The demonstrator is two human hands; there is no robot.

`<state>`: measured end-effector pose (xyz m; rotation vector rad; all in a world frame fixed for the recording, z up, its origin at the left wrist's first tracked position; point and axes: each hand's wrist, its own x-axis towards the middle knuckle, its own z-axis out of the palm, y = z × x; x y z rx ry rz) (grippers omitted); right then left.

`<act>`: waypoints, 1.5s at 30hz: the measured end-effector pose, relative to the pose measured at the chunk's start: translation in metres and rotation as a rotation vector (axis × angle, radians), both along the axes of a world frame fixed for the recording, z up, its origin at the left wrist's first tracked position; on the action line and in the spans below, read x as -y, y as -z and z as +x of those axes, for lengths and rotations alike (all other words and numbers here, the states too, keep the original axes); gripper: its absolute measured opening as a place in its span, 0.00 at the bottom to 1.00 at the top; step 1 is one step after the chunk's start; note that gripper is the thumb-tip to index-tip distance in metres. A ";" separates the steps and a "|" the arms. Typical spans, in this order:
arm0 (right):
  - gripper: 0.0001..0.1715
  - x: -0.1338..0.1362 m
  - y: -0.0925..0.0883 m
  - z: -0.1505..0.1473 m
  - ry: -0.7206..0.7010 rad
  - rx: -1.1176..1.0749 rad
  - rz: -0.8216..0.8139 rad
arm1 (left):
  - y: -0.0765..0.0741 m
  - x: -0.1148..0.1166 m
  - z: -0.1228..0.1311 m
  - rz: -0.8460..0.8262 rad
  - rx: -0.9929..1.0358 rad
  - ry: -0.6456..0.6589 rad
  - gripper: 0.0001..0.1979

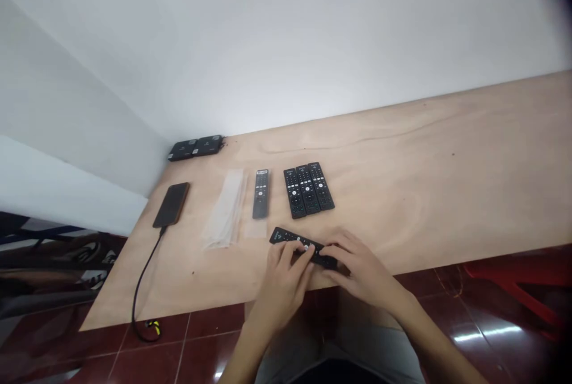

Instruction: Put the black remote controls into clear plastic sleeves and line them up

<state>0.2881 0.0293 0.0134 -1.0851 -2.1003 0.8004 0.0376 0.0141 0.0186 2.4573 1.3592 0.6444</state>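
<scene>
A black remote control (290, 237) lies slantwise near the table's front edge, under both hands. My left hand (286, 271) has its bent fingers on the remote's middle, around the buttons. At the remote's right end, my right hand (357, 265) holds it between thumb and fingers and hides part of it. Just beyond, three more black remotes (308, 189) lie side by side. To their left is a remote in a clear plastic sleeve (260, 194), whose loose end reaches towards me. Further left lies a stack of clear plastic sleeves (226, 210).
A phone (171, 205) with a black cable (145, 274) lies at the left; the cable hangs over the front edge. Two black boxes (195, 147) sit in the back left corner by the white wall (304, 38). A red chair (522, 283) stands at the right beyond the wooden table (429, 193).
</scene>
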 end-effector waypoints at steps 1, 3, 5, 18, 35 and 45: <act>0.19 -0.001 0.001 0.003 -0.005 -0.007 0.005 | 0.002 0.000 -0.001 0.005 -0.001 -0.011 0.21; 0.16 -0.004 0.004 0.011 -0.020 -0.031 -0.001 | 0.007 -0.003 -0.012 0.038 0.006 -0.042 0.21; 0.16 -0.008 0.008 0.021 -0.041 -0.061 -0.005 | 0.013 -0.007 -0.029 0.073 0.035 -0.060 0.21; 0.25 -0.012 0.007 0.017 0.091 -0.043 -0.118 | 0.007 -0.010 -0.028 -0.302 0.471 -0.290 0.12; 0.29 -0.016 0.015 0.018 0.027 0.082 0.026 | -0.004 -0.019 -0.033 -0.226 0.247 -0.196 0.14; 0.27 -0.015 0.016 0.019 0.031 0.076 -0.001 | -0.007 -0.025 -0.046 -0.230 0.224 0.014 0.22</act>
